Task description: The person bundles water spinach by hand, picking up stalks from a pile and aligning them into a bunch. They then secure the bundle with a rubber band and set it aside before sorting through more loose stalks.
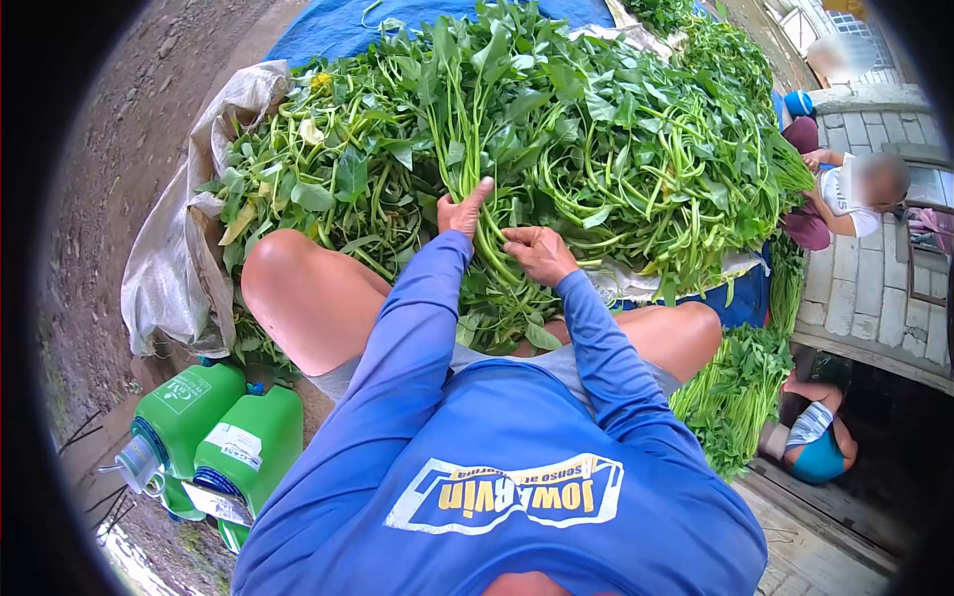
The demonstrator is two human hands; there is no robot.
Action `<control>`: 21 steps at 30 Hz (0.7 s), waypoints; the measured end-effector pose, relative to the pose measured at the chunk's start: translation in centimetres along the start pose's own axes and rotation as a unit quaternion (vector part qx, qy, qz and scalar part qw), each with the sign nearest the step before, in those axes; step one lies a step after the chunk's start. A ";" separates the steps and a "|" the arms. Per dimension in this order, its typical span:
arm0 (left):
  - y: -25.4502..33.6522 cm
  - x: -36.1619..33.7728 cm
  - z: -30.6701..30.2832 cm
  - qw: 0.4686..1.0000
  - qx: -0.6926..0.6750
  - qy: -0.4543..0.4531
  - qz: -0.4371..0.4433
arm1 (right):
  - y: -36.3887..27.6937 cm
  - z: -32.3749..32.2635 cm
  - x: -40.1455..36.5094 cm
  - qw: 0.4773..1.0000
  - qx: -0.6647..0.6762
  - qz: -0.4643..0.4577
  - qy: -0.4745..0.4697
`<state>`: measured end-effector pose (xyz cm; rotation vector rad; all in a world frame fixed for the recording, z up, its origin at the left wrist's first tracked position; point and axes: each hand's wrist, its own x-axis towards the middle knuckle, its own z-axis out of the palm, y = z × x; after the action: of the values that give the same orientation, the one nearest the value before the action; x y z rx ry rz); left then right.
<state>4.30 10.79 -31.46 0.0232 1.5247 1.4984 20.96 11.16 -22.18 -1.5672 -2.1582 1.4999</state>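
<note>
A bunch of long green stems with leaves (459,119) stands upright in my left hand (464,209), its fingers wrapped round the stems and the thumb pointing up. Just to the right, my right hand (542,254) has its fingers pinched on the lower stems of the same bunch. Around and beyond both hands spreads a large heap of leafy green stems (656,159). More leaves lie below my hands, between my bent knees.
A pale sack (179,258) edges the heap at left, over blue sheeting (328,30). Green jugs (253,442) stand at lower left. Bundled greens (730,397) lie at right. One person (845,204) sits at the heap's right end; another (820,437) is lower right.
</note>
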 end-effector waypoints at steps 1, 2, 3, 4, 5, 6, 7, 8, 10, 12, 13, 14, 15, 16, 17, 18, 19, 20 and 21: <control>-0.2 0.3 -0.3 0.997 0.073 -0.024 -0.027 | 0.0 0.3 0.2 0.998 -0.049 -0.018 -0.027; -0.5 0.6 -0.8 0.986 0.146 -0.049 -0.057 | 0.2 1.0 0.0 0.996 -0.071 -0.039 -0.033; -1.1 1.3 -0.9 0.989 0.082 -0.065 -0.101 | 0.2 2.0 -0.4 0.998 -0.045 -0.050 -0.005; 1.7 -0.5 -0.7 0.992 0.044 -0.071 -0.096 | 0.0 2.7 -0.9 0.998 -0.019 -0.060 0.024; 0.7 1.1 -0.8 0.996 0.043 -0.051 -0.062 | -0.1 2.7 -1.7 0.983 -0.109 -0.115 0.093; 0.2 2.9 -1.2 0.998 0.042 -0.032 -0.026 | -2.0 1.9 -3.4 0.957 -0.176 -0.141 0.184; 1.7 2.8 -1.6 0.999 0.036 -0.040 -0.009 | -2.3 1.4 -4.1 0.944 -0.183 -0.158 0.224; 3.1 2.7 -1.5 0.998 0.029 -0.052 0.006 | -1.9 0.7 -4.8 0.928 -0.195 -0.171 0.265; 3.8 4.5 -1.9 0.996 0.048 -0.061 0.035 | -0.4 -0.3 -5.4 0.957 -0.152 -0.159 0.188; 5.3 3.8 -1.4 0.994 0.025 -0.060 0.086 | -2.5 -1.9 -6.5 0.956 -0.170 -0.163 0.178; 5.7 3.9 -1.2 0.994 -0.010 -0.056 0.095 | -3.4 -2.5 -7.0 0.959 -0.140 -0.154 0.194; 6.1 4.0 -1.3 0.995 -0.042 -0.051 0.069 | -3.8 -2.8 -7.3 0.961 -0.109 -0.147 0.207; 6.4 3.6 -1.1 0.994 -0.070 -0.047 0.069 | -3.6 -2.9 -7.1 0.949 -0.122 -0.188 0.221; 6.7 3.4 -1.0 0.992 -0.098 -0.042 0.069 | -3.2 -2.9 -6.7 0.935 -0.135 -0.230 0.234; 6.9 3.4 -1.0 0.989 -0.119 -0.058 0.061 | -3.0 -2.9 -6.5 0.919 -0.147 -0.272 0.244; 6.6 3.6 -0.9 0.992 -0.105 -0.044 0.060 | -3.4 -3.0 -6.8 0.937 -0.141 -0.232 0.221; 6.5 3.9 -1.1 0.994 -0.090 -0.026 0.061 | -3.9 -2.9 -7.1 0.953 -0.133 -0.194 0.193; 6.7 4.5 -1.6 0.995 -0.075 -0.005 0.065 | -4.7 -2.6 -7.0 0.966 -0.123 -0.160 0.163; 7.1 4.2 -1.6 0.995 -0.058 0.008 0.076 | -5.2 -2.3 -6.5 0.976 -0.135 -0.097 0.139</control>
<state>-3.05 13.81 -28.80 0.0600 1.4737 1.7087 21.80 7.73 -14.28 -1.4795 -2.3372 0.9019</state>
